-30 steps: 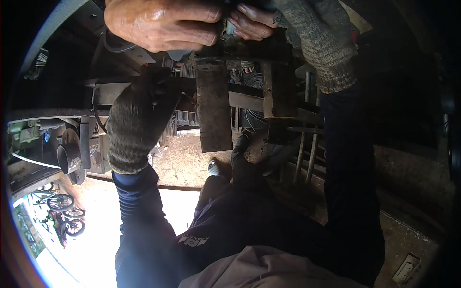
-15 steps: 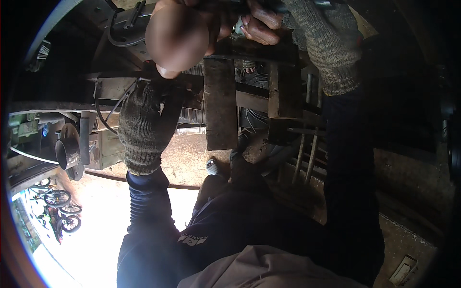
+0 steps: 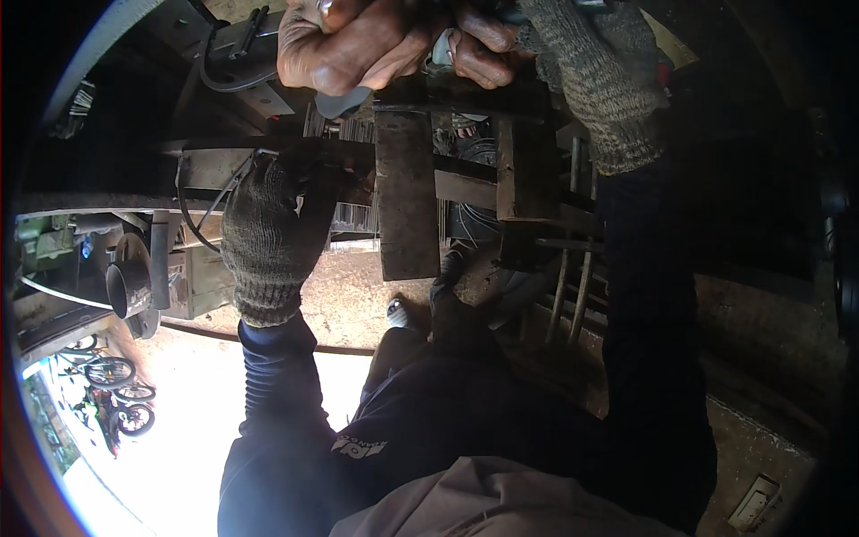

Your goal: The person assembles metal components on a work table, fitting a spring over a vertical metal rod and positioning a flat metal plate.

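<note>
My left hand [image 3: 264, 237], in a dark knitted glove, is at the left end of a dark metal beam [image 3: 353, 152]. Its fingers curl into shadow around something I cannot make out. Up at the top right, my right hand [image 3: 599, 85], gloved the same way, bends its fingers by a metal rod [image 3: 586, 5]; what it grips is hidden. Between my hands are a co-worker's bare hands [image 3: 371, 45], with fingers bent. A small pale grey piece [image 3: 442, 48] shows between them, and a grey rounded flat piece [image 3: 344, 103] pokes out below.
Two flat plates [image 3: 409, 197] [image 3: 528, 170] hang across the middle. At the left are a short pipe [image 3: 130, 288] and a bent cable [image 3: 183, 201]. Thin rods [image 3: 573, 286] stand to the right. Bicycles [image 3: 109, 371] are outside at the lower left, beyond bright ground.
The co-worker's hand nearer the left has shifted, and the grey rounded piece beneath it now shows. My right hand has moved slightly left; my left hand stays nearly in place.
</note>
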Motion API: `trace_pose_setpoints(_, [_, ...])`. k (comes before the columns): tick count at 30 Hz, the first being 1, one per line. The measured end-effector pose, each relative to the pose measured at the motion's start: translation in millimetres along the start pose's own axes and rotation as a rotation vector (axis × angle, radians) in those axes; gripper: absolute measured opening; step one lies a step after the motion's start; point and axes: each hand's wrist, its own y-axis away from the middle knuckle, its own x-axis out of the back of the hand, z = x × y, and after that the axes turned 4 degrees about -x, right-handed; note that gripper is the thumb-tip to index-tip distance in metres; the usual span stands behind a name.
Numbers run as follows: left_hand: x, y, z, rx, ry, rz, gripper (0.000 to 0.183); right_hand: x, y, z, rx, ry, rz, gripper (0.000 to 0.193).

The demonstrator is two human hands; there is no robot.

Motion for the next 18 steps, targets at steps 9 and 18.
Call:
trace_pose_setpoints(9, [0.9, -1.2, 0.7, -0.055, 0.028, 0.053, 0.021, 0.2, 1.1, -0.3, -0.014, 0.032, 0.0, 0.025])
trace_pose_setpoints(18, [1.1, -1.5, 2.4, -0.022, 0.054, 0.034, 0.021, 0.0, 2.3, 0.7, -0.031, 0.066, -0.002, 0.024])
